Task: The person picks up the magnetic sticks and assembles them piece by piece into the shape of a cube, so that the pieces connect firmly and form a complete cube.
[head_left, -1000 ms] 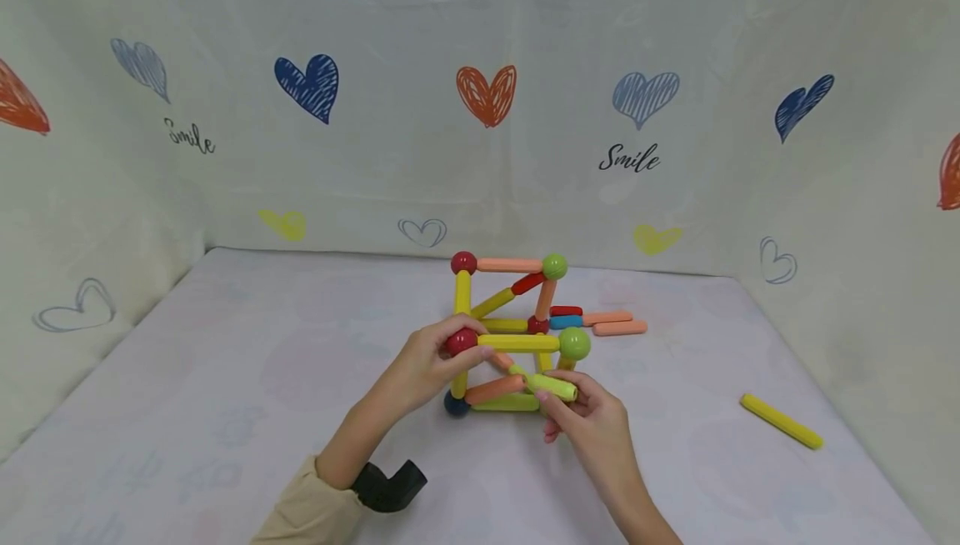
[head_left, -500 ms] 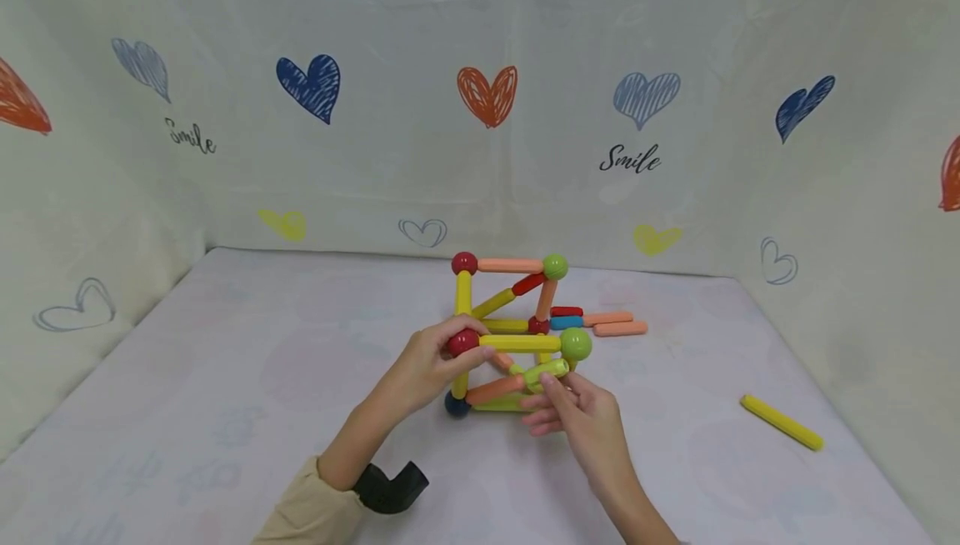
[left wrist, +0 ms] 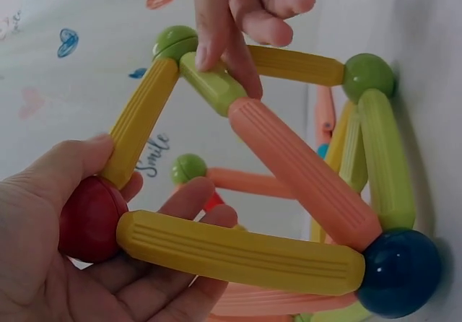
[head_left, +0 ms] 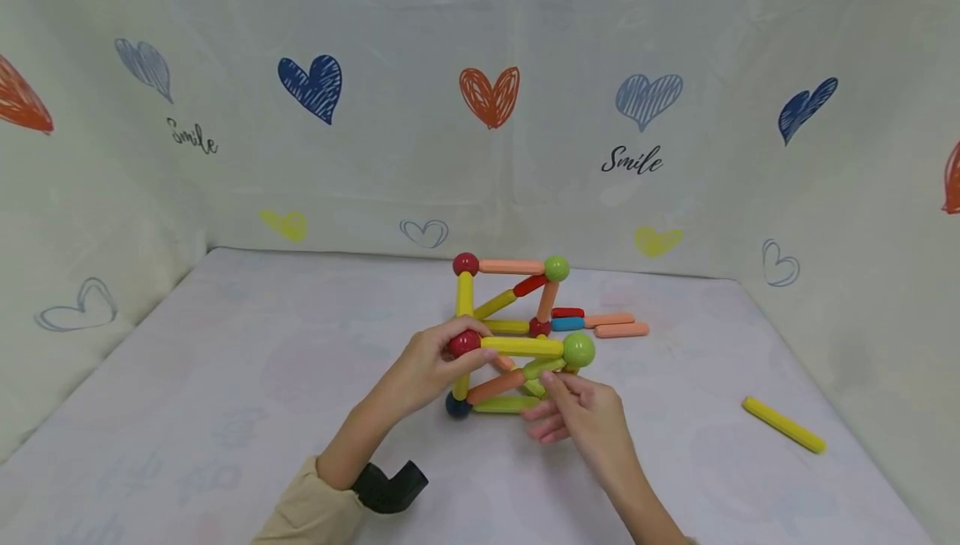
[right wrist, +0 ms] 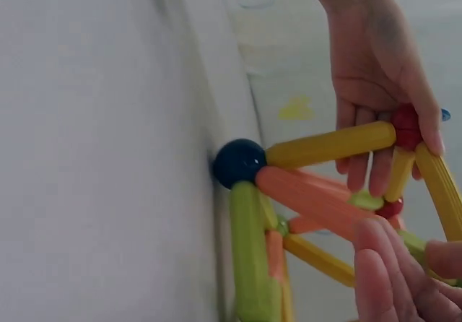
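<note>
A cube-like frame of coloured magnetic sticks and balls stands on the table. My left hand (head_left: 427, 366) grips the red ball (head_left: 464, 344) at its front upper left corner. In the left wrist view, an orange stick (left wrist: 303, 170) slants from the dark blue ball (left wrist: 401, 273) across the front face. A short light green stick (left wrist: 211, 82) continues it, its far end at the green ball (left wrist: 175, 44). Between thumb and index finger, my right hand (head_left: 588, 420) pinches this green stick. A yellow stick (head_left: 521, 347) joins the red and green balls along the top.
Behind the frame at right lie orange sticks (head_left: 621, 330), a blue stick (head_left: 567, 323) and a red stick (head_left: 567, 312). A lone yellow stick (head_left: 783, 425) rests on the right side of the table (head_left: 225, 378). A curtain with printed hearts hangs behind.
The light green stick in my right hand has swung up from a downward slant to the front green ball, in line with the orange stick. My left hand has kept its grip.
</note>
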A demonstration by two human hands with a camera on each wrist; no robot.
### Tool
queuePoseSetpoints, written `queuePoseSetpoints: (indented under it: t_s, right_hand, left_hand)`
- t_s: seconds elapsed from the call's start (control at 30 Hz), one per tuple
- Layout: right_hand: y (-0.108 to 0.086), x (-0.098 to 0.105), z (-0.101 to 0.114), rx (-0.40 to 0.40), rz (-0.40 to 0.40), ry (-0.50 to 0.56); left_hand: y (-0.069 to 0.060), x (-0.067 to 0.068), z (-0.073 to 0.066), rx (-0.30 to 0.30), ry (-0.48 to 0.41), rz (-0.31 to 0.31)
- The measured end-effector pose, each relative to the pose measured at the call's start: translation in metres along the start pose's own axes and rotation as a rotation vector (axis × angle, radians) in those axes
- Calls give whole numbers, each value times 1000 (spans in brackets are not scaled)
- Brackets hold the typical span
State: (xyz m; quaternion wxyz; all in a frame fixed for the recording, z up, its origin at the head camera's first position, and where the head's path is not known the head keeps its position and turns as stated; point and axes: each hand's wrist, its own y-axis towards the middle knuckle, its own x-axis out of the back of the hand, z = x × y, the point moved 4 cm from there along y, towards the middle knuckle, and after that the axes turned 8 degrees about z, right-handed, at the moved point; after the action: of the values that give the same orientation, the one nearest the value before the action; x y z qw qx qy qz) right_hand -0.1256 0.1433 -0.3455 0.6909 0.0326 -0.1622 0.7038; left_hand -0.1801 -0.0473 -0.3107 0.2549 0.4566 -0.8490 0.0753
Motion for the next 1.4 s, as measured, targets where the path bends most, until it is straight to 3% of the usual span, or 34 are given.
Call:
queuePoseSetpoints:
  t_s: [0.17,0.27,0.43,0.63,1.1,1.4]
  right_hand:
    - [0,21,4,3,11,-198]
    - [3,33,3,45,2,-299]
    - [14,34,-5,145,96,-310]
    - [17,30,-12,175,147,-278]
    - [7,11,-6,286,313,-309]
    - [-5,-15,1,341,427,-311]
  left_hand:
    - [-2,3,-2,9,19,43]
    - [-5,7,-2,5,38,86]
    - [-9,16,-2,-2,37,143]
    - [-12,26,-3,-11,43,128]
    - [-15,48,6,82,59,-56]
    - [-13,54,16,59,51,-233]
